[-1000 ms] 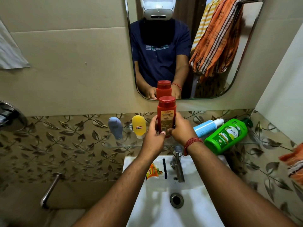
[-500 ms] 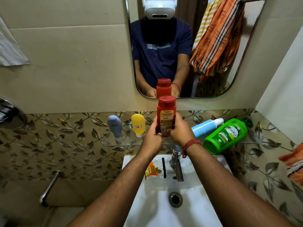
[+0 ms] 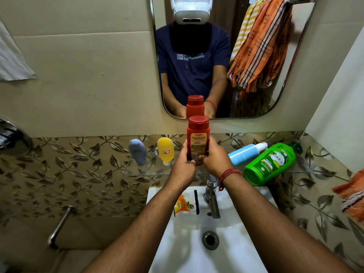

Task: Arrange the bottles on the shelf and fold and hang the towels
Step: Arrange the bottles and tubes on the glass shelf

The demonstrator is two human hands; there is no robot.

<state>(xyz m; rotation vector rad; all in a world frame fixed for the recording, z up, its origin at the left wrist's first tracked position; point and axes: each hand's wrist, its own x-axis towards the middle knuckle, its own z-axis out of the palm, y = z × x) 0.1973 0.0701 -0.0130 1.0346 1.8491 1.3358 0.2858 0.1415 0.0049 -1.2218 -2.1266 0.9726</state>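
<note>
Left hand (image 3: 182,167) and right hand (image 3: 213,159) grip upright red bottle (image 3: 197,138).

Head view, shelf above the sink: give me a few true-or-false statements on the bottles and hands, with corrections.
1. Both hands grip the red bottle, left hand and right hand. True.
2. The green bottle stands upright. False: it lies on its side.
3. The yellow bottle stands cap-down beside the grey bottle. True.
4. The blue bottle lies in the sink. False: it lies on the glass shelf.
</note>
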